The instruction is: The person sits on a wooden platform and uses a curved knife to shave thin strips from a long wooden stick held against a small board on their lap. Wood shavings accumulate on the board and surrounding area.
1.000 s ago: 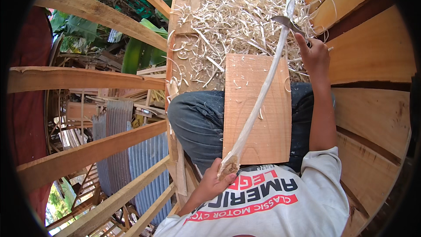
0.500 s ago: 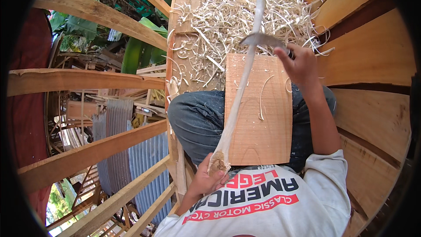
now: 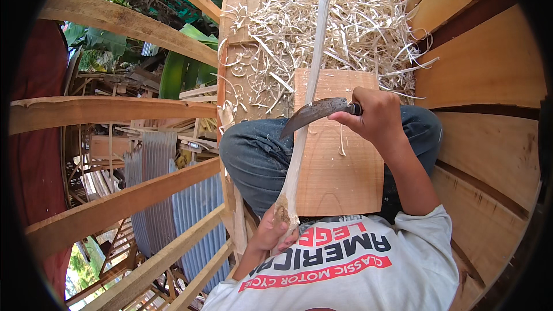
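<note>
A long, pale, peeled wooden stick (image 3: 304, 138) runs from near my waist up past the far end of the board. My left hand (image 3: 272, 231) is closed round its thick, rough brown near end. In my right hand (image 3: 375, 114) is the dark handle of a curved knife (image 3: 314, 114), whose blade lies across the stick about midway along. Under the stick a flat wooden board (image 3: 340, 167) rests over my lap. One thin curled shaving and small chips lie on the board.
A heap of pale shavings (image 3: 340, 29) covers the plank floor (image 3: 236, 63) beyond my knees. Wooden rails (image 3: 127, 196) stand on the left, with corrugated sheets (image 3: 199, 224) and plants outside. A plank wall (image 3: 484, 144) closes in the right side.
My right hand has drawn the knife toward me along the stick, from beyond the board to over it. The stick's far end has shifted left; my left hand keeps its hold.
</note>
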`<control>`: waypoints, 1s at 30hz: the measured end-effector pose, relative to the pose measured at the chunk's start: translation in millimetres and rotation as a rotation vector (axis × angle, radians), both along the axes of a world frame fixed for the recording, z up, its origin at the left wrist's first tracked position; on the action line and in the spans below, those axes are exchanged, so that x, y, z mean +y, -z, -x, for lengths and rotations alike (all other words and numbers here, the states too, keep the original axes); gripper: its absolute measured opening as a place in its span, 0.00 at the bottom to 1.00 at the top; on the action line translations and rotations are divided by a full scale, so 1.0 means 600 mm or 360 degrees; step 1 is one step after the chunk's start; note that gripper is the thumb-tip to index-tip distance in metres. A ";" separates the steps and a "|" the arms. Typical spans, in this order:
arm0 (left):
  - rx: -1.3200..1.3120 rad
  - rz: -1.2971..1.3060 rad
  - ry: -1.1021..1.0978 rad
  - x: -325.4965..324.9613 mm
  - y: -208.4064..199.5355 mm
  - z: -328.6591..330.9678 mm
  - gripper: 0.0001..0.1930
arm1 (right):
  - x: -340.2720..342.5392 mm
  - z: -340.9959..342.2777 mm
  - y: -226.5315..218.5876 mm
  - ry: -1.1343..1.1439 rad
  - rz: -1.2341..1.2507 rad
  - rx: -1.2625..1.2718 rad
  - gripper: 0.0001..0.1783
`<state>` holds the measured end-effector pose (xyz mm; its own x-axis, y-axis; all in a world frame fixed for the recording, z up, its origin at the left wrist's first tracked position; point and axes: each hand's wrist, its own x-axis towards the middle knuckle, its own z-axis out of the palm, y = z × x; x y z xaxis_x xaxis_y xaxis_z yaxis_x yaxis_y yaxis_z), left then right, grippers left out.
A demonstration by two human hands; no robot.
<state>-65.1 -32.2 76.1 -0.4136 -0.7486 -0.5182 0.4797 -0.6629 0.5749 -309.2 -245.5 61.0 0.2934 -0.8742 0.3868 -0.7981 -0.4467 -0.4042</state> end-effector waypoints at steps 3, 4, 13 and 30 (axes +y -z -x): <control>-0.0031 0.0017 -0.0014 0.000 -0.006 0.006 0.34 | -0.011 0.000 -0.001 0.0033 0.0085 0.0019 0.39; -0.0032 0.0023 -0.0029 0.000 -0.006 0.008 0.34 | -0.017 0.001 -0.004 0.0056 0.0095 0.0029 0.39; 0.0049 -0.0007 0.0085 0.023 0.009 0.016 0.35 | -0.132 0.099 0.004 0.0641 0.0140 0.0030 0.43; 0.1741 -0.0204 0.0034 0.007 0.078 0.011 0.29 | 0.037 -0.014 -0.001 -0.0208 -0.0735 -0.0481 0.29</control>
